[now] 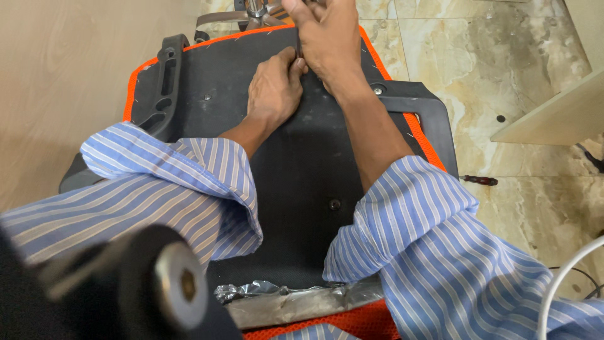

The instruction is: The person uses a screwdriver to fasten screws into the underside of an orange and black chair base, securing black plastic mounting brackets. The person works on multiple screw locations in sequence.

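An upturned office-chair seat, a broad black panel edged with orange mesh fabric (302, 157), lies across the person's lap and fills the middle of the view, its far edge pointing away toward the marble-patterned floor tiles (503, 75). The left hand (274, 88) rests on the far half of the panel with its fingers bunched together, fingertips pressing or pinching at a small spot on the black covering; the right hand (327, 38) lies just beyond it, touching it, its fingers curled over the same spot and partly cut off by the top of the frame. Whether a small tool or fastener sits between the fingers cannot be told. The seat looks stiff and fairly heavy at its base, while the mesh border is likely soft and stretchy; the black moulded plastic armrest bracket (165, 82) at the panel's left edge and its twin (428, 113) at the right edge seem the firmest places to grip. A crumpled clear plastic wrap (289, 301) clings to the near edge of the seat. A blurred black knob with a metal bolt (170, 283) blocks the near left corner, and a small red-handled screwdriver (481, 180) lies on the tiles right of the seat.
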